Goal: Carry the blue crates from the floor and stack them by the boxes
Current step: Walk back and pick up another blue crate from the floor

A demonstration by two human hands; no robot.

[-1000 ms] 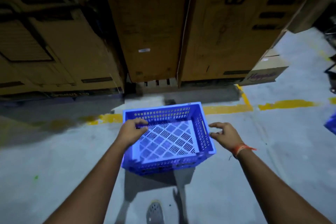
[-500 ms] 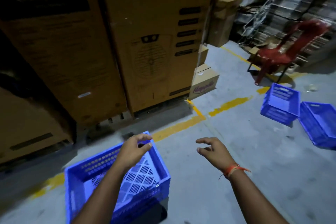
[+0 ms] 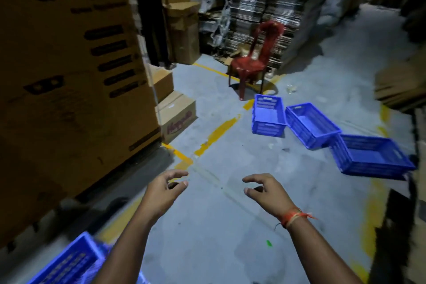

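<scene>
Both hands out in front over the grey concrete floor (image 3: pixel 207 249), holding nothing. Left hand (image 3: pixel 161 191): fingers loosely curled, grip apart, thumb and forefinger not touching. Right hand (image 3: pixel 265 191): same, loose curl, grip apart, w/ an orange thread band (image 3: pixel 292 217) on the wrist.

Blue crates: one crate at bottom left (image 3: pixel 66 260), blurred and cut by the frame edge, sits on the floor just beside the big Crompton cardboard box (image 3: pixel 69 76), under the left forearm but not touched. Three more lie further off to the right, in a loose row on the floor: the far crate (image 3: pixel 268 115) near the chair, tilted w/ its open side toward the camera; the middle crate (image 3: pixel 311 124) just beside it, corners about touching; the near-right crate (image 3: pixel 371 157) against the middle one's corner. All three look empty.

Red plastic chair (image 3: pixel 255 60) stands behind the far crate, in front of stacked flattened cardboard. Small cardboard carton w/ red script lettering (image 3: pixel 177 115) sits at the foot of the Crompton box, more cartons piled behind it. Yellow painted lines (image 3: pixel 216 134) cross the floor btwn hands and crates. A person's dark-trousered legs (image 3: pixel 154 25) show at the top, beside the boxes.
</scene>
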